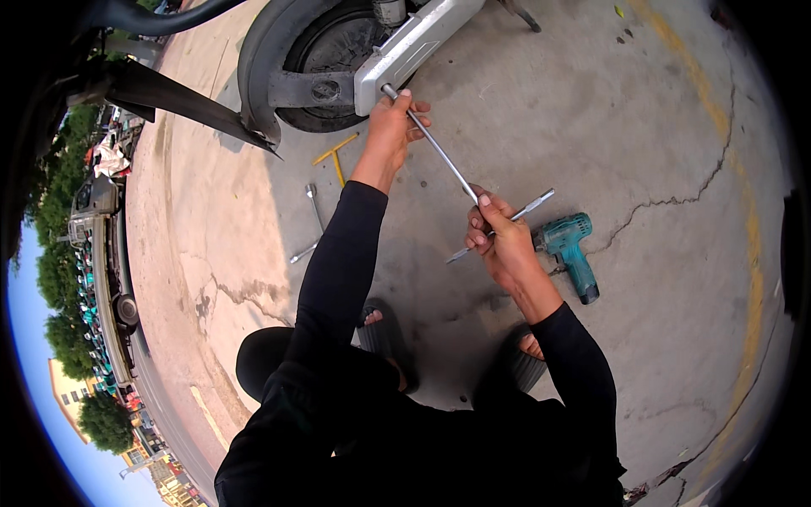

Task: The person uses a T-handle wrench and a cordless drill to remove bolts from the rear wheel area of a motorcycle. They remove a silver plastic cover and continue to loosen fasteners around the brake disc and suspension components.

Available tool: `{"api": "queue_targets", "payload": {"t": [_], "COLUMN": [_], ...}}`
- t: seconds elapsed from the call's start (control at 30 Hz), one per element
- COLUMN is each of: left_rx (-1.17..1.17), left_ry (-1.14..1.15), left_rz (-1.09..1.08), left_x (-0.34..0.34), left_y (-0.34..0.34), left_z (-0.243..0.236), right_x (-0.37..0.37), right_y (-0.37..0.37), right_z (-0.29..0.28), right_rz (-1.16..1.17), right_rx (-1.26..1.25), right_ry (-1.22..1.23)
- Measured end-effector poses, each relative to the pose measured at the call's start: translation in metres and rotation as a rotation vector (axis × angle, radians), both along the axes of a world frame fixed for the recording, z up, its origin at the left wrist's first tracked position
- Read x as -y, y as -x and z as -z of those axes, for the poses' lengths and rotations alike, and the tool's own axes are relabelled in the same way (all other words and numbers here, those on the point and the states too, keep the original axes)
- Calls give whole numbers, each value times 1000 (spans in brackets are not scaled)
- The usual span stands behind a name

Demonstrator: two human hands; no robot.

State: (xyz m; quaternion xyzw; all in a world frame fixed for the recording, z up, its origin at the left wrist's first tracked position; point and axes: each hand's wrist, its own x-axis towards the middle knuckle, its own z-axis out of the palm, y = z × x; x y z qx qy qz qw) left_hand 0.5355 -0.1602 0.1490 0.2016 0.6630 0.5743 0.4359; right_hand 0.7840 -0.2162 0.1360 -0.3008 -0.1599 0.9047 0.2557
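A long steel T-handle wrench (441, 150) runs from the white side cover (404, 52) of a two-wheeler down toward me. My left hand (395, 127) is closed around its far end, right at the cover. My right hand (497, 232) grips the junction with the crossbar, which sticks out on both sides. Beyond the cover is the black wheel (300, 55). On the concrete below lie a yellow T-handle tool (336, 159), a steel wrench (312, 211) and, just right of my right hand, a teal cordless drill (574, 262).
My sandalled feet (372, 338) are beneath my arms. A black bar (186, 106) juts in at upper left. Farther left are a parked truck (118, 296) along the road, trees (63, 279) and buildings. A cracked pavement with a faded yellow line (748, 245) extends to the right.
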Motion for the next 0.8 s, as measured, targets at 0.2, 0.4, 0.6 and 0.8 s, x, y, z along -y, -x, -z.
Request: {"api": "queue_targets", "payload": {"t": [0.2, 0.4, 0.6, 0.8], "left_rx": [-178, -236, -500, -589], "left_ry": [127, 170, 285, 309], "left_rz": [91, 959, 835, 712], "left_x": [2, 115, 101, 91], "left_y": [10, -88, -114, -156], "left_z": [-13, -15, -1, 6], "right_x": [-6, -22, -48, -127], "right_y": [10, 0, 0, -12], "right_z": [9, 17, -10, -27], "right_rz": [-1, -43, 118, 270], "right_rx": [-243, 601, 278, 551], "right_ry": [248, -463, -194, -50]}}
